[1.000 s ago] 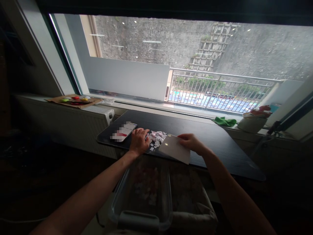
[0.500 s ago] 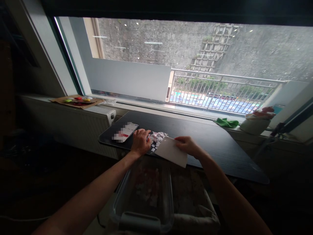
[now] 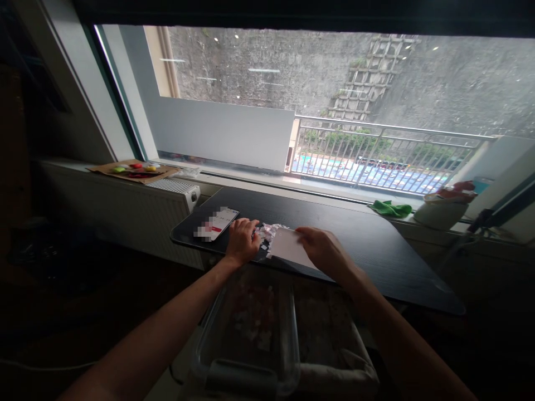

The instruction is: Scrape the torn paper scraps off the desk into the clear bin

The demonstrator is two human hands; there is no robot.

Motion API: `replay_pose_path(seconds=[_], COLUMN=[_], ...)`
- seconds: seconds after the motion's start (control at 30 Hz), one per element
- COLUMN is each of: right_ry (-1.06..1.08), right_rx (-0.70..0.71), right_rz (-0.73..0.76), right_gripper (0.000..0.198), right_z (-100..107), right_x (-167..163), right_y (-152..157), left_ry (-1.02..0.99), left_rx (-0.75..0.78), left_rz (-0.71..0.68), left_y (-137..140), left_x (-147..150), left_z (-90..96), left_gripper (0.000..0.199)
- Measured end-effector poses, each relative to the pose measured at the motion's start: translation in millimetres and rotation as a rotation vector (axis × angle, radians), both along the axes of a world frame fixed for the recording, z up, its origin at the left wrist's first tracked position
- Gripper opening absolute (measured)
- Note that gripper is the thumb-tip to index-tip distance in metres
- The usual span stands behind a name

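A small heap of white paper scraps (image 3: 267, 234) lies on the black tabletop (image 3: 351, 239). My left hand (image 3: 242, 239) rests at the heap's left side, cupped against it, with thumb and fingers apart. My right hand (image 3: 324, 248) grips a thin white card (image 3: 290, 248) by its upper right part. The card lies tilted low over the table's near edge, its left edge against the scraps. Below that edge stands a clear plastic box (image 3: 292, 334) with many pale scraps inside. The fingertips of my right hand are partly blurred.
A phone (image 3: 223, 223) lies left of my left hand. On the sill at right are a green cloth (image 3: 392, 209) and a pale pot-like container (image 3: 441, 214). Cardboard with small coloured items (image 3: 134, 171) sits above the radiator (image 3: 175, 195). A light fabric-edged container (image 3: 338, 373) adjoins the box.
The white card has tipped flatter and its lower corner has come up, as my right hand turned over it. My left hand stays beside the scraps. The view has shifted slightly.
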State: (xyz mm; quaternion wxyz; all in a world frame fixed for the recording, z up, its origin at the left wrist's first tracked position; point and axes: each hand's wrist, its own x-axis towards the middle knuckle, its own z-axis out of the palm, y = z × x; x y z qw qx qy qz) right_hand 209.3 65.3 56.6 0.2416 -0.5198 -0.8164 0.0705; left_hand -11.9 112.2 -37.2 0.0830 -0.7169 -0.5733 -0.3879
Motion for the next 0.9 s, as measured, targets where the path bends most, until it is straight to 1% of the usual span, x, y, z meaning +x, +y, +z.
replay_pose_path(seconds=[0.1, 0.2, 0.27, 0.33, 0.43, 0.47, 0.53, 0.63, 0.77, 0.9], right_ry=[-0.058, -0.051, -0.002, 0.057, 0.136, 0.176, 0.301, 0.381, 0.442, 0.483], right_rx=[0.056, 0.102, 0.074, 0.02, -0.05, -0.095, -0.265, -0.413, -0.547, -0.629], right_rz=[-0.028, -0.137, -0.175, -0.2, -0.242, -0.243, -0.254, -0.231, -0.163, -0.102], right_gripper=[0.037, 0.034, 0.032, 0.031, 0.03, 0.029, 0.031, 0.033, 0.027, 0.025], right_z=[4.5, 4.6, 3.9, 3.3, 2.1, 1.4, -0.9, -6.3, -12.9, -15.2], right_x=[28.8, 62.4, 78.1, 86.1, 89.0, 89.2, 90.2, 93.4, 99.8, 106.0], right_y=[-12.5, -19.5, -18.5, -11.6, 8.7, 16.8, 32.0, 47.0, 52.1, 50.7], left_ry=[0.0, -0.002, -0.004, -0.004, -0.002, -0.001, 0.002, 0.003, 0.016, 0.021], left_rx=[0.004, 0.012, 0.018, 0.024, 0.031, 0.033, 0.034, 0.041, 0.055, 0.056], left_rz=[-0.002, -0.005, -0.006, -0.008, -0.01, -0.012, -0.018, -0.019, -0.007, -0.004], left_y=[0.5, 1.4, 2.1, 2.7, 3.3, 3.5, 3.6, 3.9, 4.2, 4.0], left_x=[-0.2, -0.7, -1.3, -2.0, -3.4, -3.8, -4.6, -5.4, -5.8, -6.0], left_z=[-1.1, -2.4, -3.0, -3.1, -2.6, -2.3, -1.8, -1.3, -1.3, -0.8], left_gripper=[0.034, 0.034, 0.034, 0.034, 0.034, 0.034, 0.034, 0.034, 0.033, 0.033])
